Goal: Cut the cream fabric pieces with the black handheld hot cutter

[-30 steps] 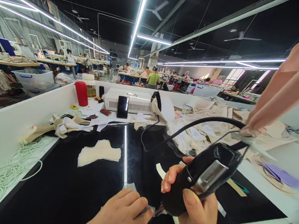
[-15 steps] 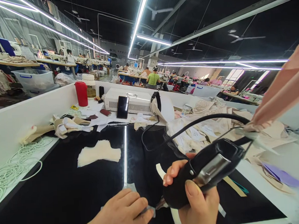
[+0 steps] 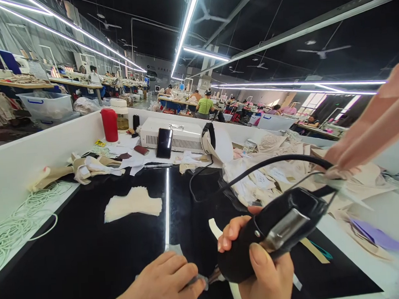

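On the black mat [image 3: 91, 260], my left hand [image 3: 163, 282] bends over a small light grey fabric piece [image 3: 175, 249], its fingers closed down on it and covering most of it. My right hand [image 3: 268, 271] is wrapped around black corded electric scissors [image 3: 240, 255], thumb along the near side. The narrow metal tip points left and meets the edge of the grey piece by my left fingertips. Between my hands and behind them, a curved cream strip [image 3: 214, 229] lies partly under the tool. A cream stack of cut fabric [image 3: 133, 204] rests farther back on the mat.
A black cable [image 3: 254, 166] arcs from the scissors, near hanging pink cloth [image 3: 376, 120]. Beige and white pieces [image 3: 265, 177] pile at right. Green cord [image 3: 18, 228] lies left. A phone [image 3: 164, 142] leans on a white box, near a red cup [image 3: 109, 125].
The scissors' tip has shifted slightly and now meets the grey piece more closely. The hanging pink cloth has swayed. My left hand stays in nearly the same place.
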`<state>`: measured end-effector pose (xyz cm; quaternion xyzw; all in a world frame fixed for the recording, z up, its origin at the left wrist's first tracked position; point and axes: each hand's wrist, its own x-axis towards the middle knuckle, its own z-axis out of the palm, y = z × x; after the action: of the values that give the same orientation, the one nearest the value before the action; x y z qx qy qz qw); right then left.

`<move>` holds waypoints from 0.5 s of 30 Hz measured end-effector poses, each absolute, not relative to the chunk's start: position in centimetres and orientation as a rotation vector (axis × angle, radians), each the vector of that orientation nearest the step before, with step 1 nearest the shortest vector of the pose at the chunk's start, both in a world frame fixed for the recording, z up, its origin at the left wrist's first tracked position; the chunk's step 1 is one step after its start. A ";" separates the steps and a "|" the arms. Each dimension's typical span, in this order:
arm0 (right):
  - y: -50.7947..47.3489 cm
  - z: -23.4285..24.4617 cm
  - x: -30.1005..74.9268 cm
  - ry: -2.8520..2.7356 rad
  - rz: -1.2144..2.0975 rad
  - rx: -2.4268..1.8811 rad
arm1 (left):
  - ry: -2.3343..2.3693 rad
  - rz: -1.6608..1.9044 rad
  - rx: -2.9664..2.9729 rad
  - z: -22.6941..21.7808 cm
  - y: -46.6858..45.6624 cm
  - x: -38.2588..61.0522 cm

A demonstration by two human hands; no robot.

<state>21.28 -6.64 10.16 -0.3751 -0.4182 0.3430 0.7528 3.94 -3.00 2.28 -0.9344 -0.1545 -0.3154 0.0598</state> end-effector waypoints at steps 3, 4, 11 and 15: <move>-6.8 10.2 21.2 -0.934 0.742 -0.799 | -0.478 -0.917 -2.829 2.1 -3.0 4.0; -6.8 10.2 21.2 -0.947 0.745 -0.797 | -0.484 -0.915 -2.827 2.2 -3.0 4.0; -7.1 10.0 21.0 -0.970 0.748 -0.855 | -0.488 -0.920 -2.839 2.6 -3.3 4.0; -7.1 10.5 21.2 -0.954 0.766 -0.853 | -0.507 -0.889 -2.866 2.5 -3.1 4.1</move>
<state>21.24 -7.14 10.54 -0.3881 -0.4342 0.3485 0.7345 4.06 -3.11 2.53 -0.9406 -0.1663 -0.2917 0.0491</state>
